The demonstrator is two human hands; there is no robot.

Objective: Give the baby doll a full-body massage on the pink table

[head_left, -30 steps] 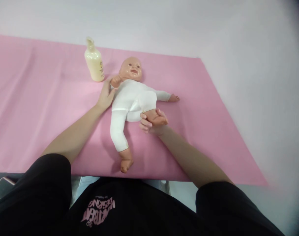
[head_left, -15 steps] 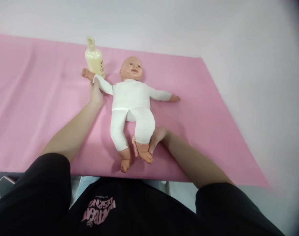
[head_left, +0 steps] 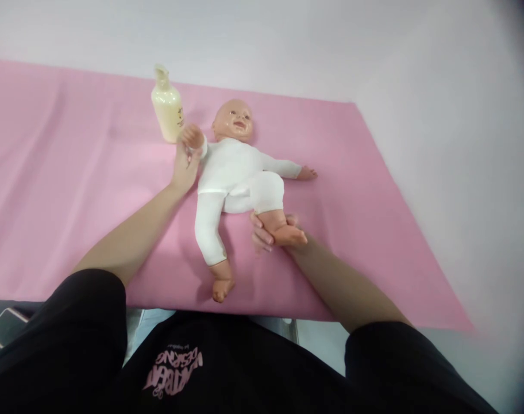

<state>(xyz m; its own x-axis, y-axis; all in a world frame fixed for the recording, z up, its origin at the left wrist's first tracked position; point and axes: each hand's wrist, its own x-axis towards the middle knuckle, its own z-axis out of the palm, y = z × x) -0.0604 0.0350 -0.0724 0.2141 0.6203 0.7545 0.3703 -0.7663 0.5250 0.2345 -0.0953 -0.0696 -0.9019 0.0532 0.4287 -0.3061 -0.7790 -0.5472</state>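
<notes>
- The doll (head_left: pixel 234 172) lies face up on the pink sheet (head_left: pixel 72 190), head away from the person.
- Half a second ago its near arm was stretched out toward the bottle (head_left: pixel 168 106); now that arm is folded up, the small fist raised beside the doll's head.
- The left hand (head_left: pixel 185 164) is closed around that arm at the wrist, fingers wrapped on the sleeve.
- Earlier the doll's far leg lay straight beside the other; now it is bent at the knee and pushed up toward the belly.
- The right hand (head_left: pixel 268 233) grips that leg at the ankle, fingers curled under, with the foot sticking out past them.
- The other leg lies straight, foot near the sheet's front edge.
- The bottle stands upright just beside the raised fist.
- The sheet covers a table against a pale wall; a phone (head_left: pixel 6 326) lies at the lower left.
</notes>
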